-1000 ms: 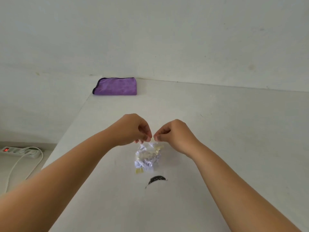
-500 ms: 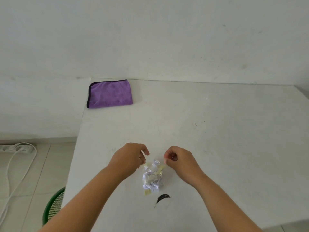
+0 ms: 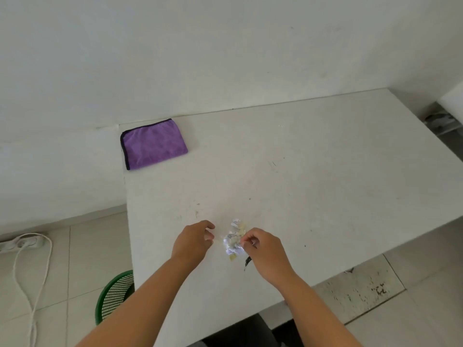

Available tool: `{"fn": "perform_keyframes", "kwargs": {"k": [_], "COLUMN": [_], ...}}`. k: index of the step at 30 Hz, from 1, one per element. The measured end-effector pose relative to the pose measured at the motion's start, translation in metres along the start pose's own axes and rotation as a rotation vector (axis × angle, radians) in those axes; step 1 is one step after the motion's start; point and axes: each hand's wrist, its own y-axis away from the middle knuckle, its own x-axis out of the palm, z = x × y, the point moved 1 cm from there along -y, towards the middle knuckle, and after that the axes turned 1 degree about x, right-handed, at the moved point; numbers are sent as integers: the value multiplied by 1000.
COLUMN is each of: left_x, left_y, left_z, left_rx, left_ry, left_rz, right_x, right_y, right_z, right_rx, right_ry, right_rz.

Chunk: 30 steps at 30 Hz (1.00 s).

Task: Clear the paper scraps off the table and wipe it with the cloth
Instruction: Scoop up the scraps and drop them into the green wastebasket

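A small heap of crumpled white, lilac and yellowish paper scraps lies on the white table near its front edge. My left hand hovers just left of the heap, fingers curled and slightly apart, holding nothing that I can see. My right hand is at the heap's right side, thumb and forefinger pinched at its edge. A folded purple cloth with a dark hem rests at the far left corner of the table, well away from both hands.
A green mesh basket stands on the floor under the table's left edge. A white power strip with a looping cable lies on the tiles at the left. A black smudge marks the table beside the scraps.
The view has pulled back and tilted. My hands, pinched together above the heap before, have parted and dropped to either side of it.
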Motion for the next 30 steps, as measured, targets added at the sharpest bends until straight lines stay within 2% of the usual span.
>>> {"fn": "perform_keyframes", "kwargs": {"k": [7,12,17,24,30], "left_x": [-3,-8,-10,-2,-10], "left_y": [7,18,30,39,37], "left_z": [8,13,24,51,76], "left_rx": [21,94,210,350,460], "left_ry": [3,-98,-307,-410,-586], "left_rz": [-34,26,74,72,191], "right_x": [-3,7,16,27,55], "right_y": [1,-7,-20,-21,-8], "right_z": [-20,-26,-29,-33,-30], "right_rx": [78,55,-19,-42,-130], "right_ry": [-58,-92,-26,41,222], "right_rz": [-34,-32,-16,-40,-65]}}
